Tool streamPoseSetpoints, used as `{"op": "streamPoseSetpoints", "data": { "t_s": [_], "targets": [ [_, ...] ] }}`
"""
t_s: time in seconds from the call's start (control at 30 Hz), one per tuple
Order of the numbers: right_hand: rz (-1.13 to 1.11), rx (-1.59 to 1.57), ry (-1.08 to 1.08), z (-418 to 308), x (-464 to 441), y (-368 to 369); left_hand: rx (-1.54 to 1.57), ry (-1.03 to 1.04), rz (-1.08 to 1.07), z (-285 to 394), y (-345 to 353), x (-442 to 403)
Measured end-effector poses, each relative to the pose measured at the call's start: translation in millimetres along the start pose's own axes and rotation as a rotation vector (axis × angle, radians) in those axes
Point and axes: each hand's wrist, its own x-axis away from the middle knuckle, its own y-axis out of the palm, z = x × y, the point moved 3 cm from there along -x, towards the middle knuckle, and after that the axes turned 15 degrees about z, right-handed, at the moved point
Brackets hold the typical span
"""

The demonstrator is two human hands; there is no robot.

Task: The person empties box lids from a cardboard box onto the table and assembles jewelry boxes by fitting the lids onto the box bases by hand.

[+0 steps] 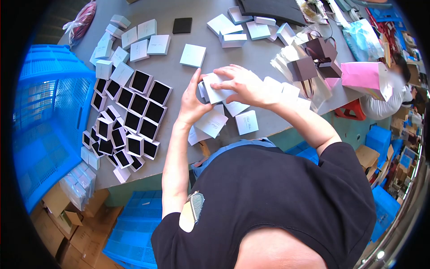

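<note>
A white square box (214,93) is between my two hands over the middle of the grey table. My left hand (192,102) curves round its left side, thumb and fingers apart against the edges. From the right, my right hand (244,85) grips the box with its fingers across the upper face. Just below my hands lie several white box lids with faint print, one of them a printed lid (247,122). Beyond my fingers is a single white lid (193,55). To the left, open boxes with black inserts (139,104) stand in a cluster.
A blue plastic crate (53,67) stands at the table's left edge. White lids (146,29) and a black pad (182,25) lie at the back. Dark paper bags (303,68) and a pink bag (365,78) are on the right. Another person (386,103) sits beyond them.
</note>
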Motion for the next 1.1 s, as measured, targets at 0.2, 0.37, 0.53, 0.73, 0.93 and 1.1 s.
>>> {"op": "streamPoseSetpoints", "data": {
  "t_s": [0.2, 0.37, 0.53, 0.73, 0.93, 1.1],
  "targets": [
    [-0.035, 0.037, 0.036, -5.0, -0.3, 2.0, -0.139, 0.083, -0.046, 11.9, -26.0, 5.2],
    [0.171, -0.207, 0.113, 11.1, 4.3, -6.8, -0.379, -0.012, 0.353, -48.1, -81.0, 19.7],
    [0.621, 0.316, 0.489, 182.5, 38.0, -24.9, -0.834, 0.027, 0.345, -80.8, -114.0, 72.4],
    [0.227, 0.685, 0.699, 257.0, 63.3, -19.6, -0.793, -0.092, 0.308, -106.5, -107.3, 97.3],
    [0.475, 0.495, 0.702, 274.6, 67.1, -14.4, -0.758, 0.071, 0.265, -73.4, -106.9, 99.9],
    [0.569, 0.536, 0.634, 240.6, 47.0, -29.0, -0.65, -0.016, 0.124, -92.1, -99.9, 110.0]
  ]
}}
